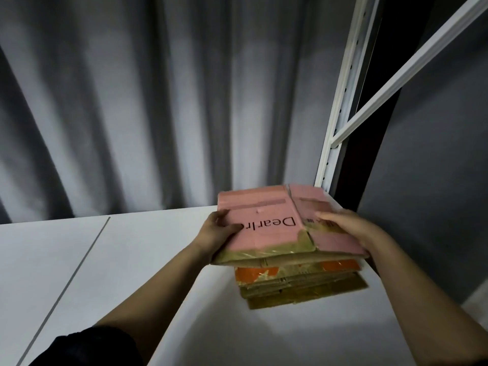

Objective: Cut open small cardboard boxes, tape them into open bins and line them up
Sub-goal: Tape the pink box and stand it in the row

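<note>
Left hand: I am seeing the left hand (220,228) gripping the 9 o'clock edge of the pink flattened box (277,223), thumb on top, fingers (219,216) curling round the rim.
Right hand: the right hand (346,228) is clamping the 3 o'clock edge of the same box, fingers lying along its top.
Box location: the pink flattened box is sitting on top of the stack of flattened boxes (301,283), at 1 o'clock on the white counter (132,247), beside the white rack post (335,128).
Risk: I am judging that the old tape may be snagging the sheet beneath, dragging the stack toward the near counter edge.
Containers: I am seeing no open bins; every box is lying flat, holding nothing visible.
Stage: I am judging this as fetching the first box, cutting not yet begun.
</note>
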